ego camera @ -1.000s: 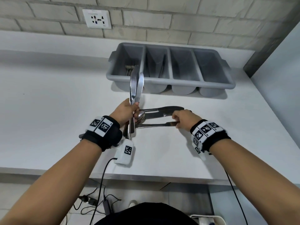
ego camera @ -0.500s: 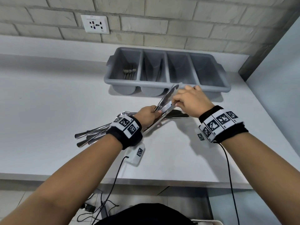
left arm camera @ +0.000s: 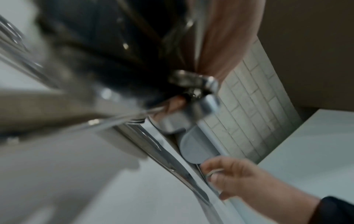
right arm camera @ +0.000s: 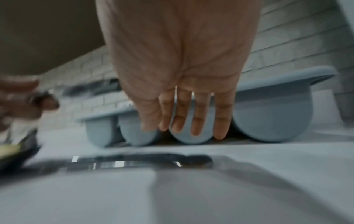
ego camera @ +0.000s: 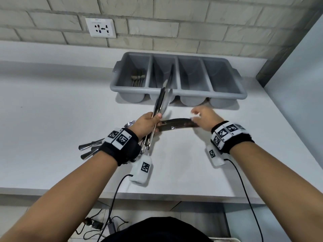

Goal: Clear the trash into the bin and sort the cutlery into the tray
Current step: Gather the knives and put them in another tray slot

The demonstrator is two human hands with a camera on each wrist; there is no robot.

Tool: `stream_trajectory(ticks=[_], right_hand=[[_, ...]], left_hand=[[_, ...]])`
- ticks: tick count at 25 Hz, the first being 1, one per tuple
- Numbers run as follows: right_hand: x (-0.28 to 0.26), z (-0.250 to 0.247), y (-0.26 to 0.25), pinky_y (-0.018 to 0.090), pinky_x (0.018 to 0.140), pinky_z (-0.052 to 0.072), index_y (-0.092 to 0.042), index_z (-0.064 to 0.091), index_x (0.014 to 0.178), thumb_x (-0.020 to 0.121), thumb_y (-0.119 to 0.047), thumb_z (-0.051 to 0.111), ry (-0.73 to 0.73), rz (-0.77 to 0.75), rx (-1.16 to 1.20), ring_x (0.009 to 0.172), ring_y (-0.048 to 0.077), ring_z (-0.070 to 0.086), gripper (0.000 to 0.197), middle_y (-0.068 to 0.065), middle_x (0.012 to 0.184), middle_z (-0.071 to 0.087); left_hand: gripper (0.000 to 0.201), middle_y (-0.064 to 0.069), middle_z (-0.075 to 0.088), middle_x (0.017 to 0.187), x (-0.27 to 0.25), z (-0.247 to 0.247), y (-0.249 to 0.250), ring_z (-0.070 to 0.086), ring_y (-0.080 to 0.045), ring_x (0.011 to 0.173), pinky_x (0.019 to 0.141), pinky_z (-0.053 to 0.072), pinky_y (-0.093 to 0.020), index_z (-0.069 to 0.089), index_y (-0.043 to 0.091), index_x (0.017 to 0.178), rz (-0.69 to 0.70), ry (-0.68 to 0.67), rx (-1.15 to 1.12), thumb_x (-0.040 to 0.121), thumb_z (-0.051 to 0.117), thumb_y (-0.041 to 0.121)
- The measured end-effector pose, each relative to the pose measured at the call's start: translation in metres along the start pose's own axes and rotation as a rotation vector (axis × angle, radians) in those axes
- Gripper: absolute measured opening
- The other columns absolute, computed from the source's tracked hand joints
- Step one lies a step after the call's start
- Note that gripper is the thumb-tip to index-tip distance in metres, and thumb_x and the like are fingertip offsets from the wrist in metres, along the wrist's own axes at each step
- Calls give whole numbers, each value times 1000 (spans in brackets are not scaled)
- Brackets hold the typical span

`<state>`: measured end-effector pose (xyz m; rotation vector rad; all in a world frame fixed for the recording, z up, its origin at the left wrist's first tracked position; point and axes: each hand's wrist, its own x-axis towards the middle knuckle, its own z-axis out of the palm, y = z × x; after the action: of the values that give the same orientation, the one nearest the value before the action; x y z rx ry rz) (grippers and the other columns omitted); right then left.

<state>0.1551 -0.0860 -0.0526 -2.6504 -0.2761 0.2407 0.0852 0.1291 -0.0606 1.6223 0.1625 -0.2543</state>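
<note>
Nearest, the left hand (ego camera: 146,123) is wrapped around a bundle of shiny steel cutlery (ego camera: 158,109): handle ends (ego camera: 87,149) stick out to the near left past the black wristband, while two long blades point up and away toward the tray. Just right of that fist, a dark-bladed steel table knife (ego camera: 176,125) lies flat on the white counter (ego camera: 52,119), crosswise. The right hand (ego camera: 204,118) hovers over the knife's right end with fingers (right arm camera: 195,115) straight and slightly spread, holding nothing; the right wrist view shows the knife (right arm camera: 145,162) on the counter beneath the open palm, apart from it. Whether the fingertips touch the knife cannot be told. Farther back, the grey plastic four-compartment cutlery tray (ego camera: 225,95) stands against the wall side of the counter. Its far-left compartment holds several forks (ego camera: 138,78); the second from the left holds a few long pieces, too dim to name. Behind it rises a pale brick wall (ego camera: 174,23) with a white socket plate (ego camera: 101,27).
</note>
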Motion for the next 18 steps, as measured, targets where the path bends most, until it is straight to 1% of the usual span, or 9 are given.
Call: stream_trajectory(ticks=[1,2,4,5,8,9,11,14,18], right_hand=[[1,10,1,37,100,40,-17,54,124,85,-21,60,-115,-36,-117,118,28,52,40,8,128,54],[1,18,-2,39,101,40,-23,52,126,83,-25,61,-182,-83,-214,120,27,50,44,4,130,53],[3,31,-11,44,100,39,-29,46,130,82,-30,61,-208,-141,-328,123,26,45,51,-2,134,49],[6,35,-15,45,99,39,-27,47,129,82,-29,60,-196,-148,-346,123,27,43,48,-1,133,49],[16,39,-20,42,93,42,-15,56,111,86,-18,57,-196,-111,-333,113,29,48,26,8,121,57],[18,38,-18,40,93,43,-12,57,109,88,-15,53,-228,-101,-337,111,30,51,22,11,119,59],[18,32,-14,37,92,43,-6,56,113,91,-10,44,-276,-92,-362,110,33,55,25,16,120,60],[11,20,-4,38,89,44,-1,56,112,91,-7,43,-185,-75,-359,108,34,56,26,19,117,57],[-13,-3,0,36,79,42,0,53,110,94,-10,41,97,-30,-69,95,32,57,22,22,106,61]], left_hand=[[19,3,44,65,0,-4,0,43,0,35,38,36,-14,44,15,83,-5,23,-27,97,42,28],[19,3,44,65,-1,-7,-1,43,-1,34,38,35,-13,45,15,84,-13,38,-51,97,41,27],[20,3,44,65,-2,-10,-2,43,-1,34,39,35,-13,46,16,82,-29,58,-105,98,41,27],[20,3,44,65,-3,-11,-2,43,-1,34,40,35,-14,46,16,82,-37,69,-128,98,40,27],[21,3,46,65,-3,-14,-8,44,-4,38,47,35,-20,45,16,81,-49,103,-103,98,41,28],[22,2,46,66,-2,-15,-10,45,-5,40,49,36,-21,45,16,80,-48,114,-70,97,41,29],[25,2,47,66,-2,-16,-14,46,-4,40,50,37,-22,45,16,77,-49,132,-26,97,41,30],[26,2,48,67,-3,-14,-14,46,-2,38,46,37,-20,44,17,75,-58,144,-32,98,40,31],[29,2,50,70,-1,1,-10,44,-12,51,47,36,-23,47,18,79,-21,244,37,93,43,42]])
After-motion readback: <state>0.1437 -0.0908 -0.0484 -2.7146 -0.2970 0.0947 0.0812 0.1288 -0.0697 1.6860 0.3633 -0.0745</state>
